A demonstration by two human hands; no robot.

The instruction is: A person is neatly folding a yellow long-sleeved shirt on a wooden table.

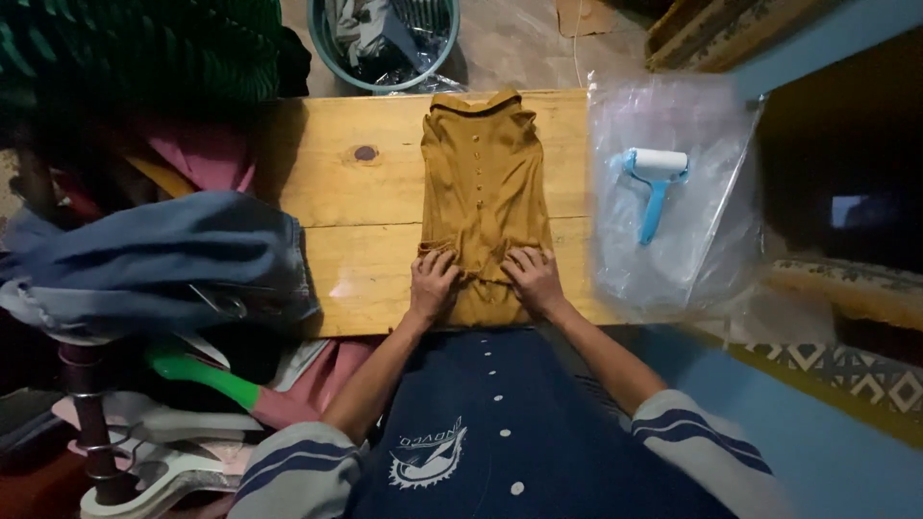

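A mustard-yellow buttoned garment [484, 183] lies folded lengthwise on a wooden table [365, 202], collar at the far edge. My left hand [432, 284] and my right hand [534, 279] both press on its near end, fingers curled into the bunched fabric at the hem. The two hands sit side by side, a small gap between them. Both forearms reach in from striped sleeves at the bottom of the view.
A blue-handled lint roller [656, 178] rests on clear plastic bags [673, 231] at the table's right. A pile of blue, pink and other clothes [163, 259] lies at the left, with hangers [192, 370] below it. A teal basket [385, 43] stands beyond the table.
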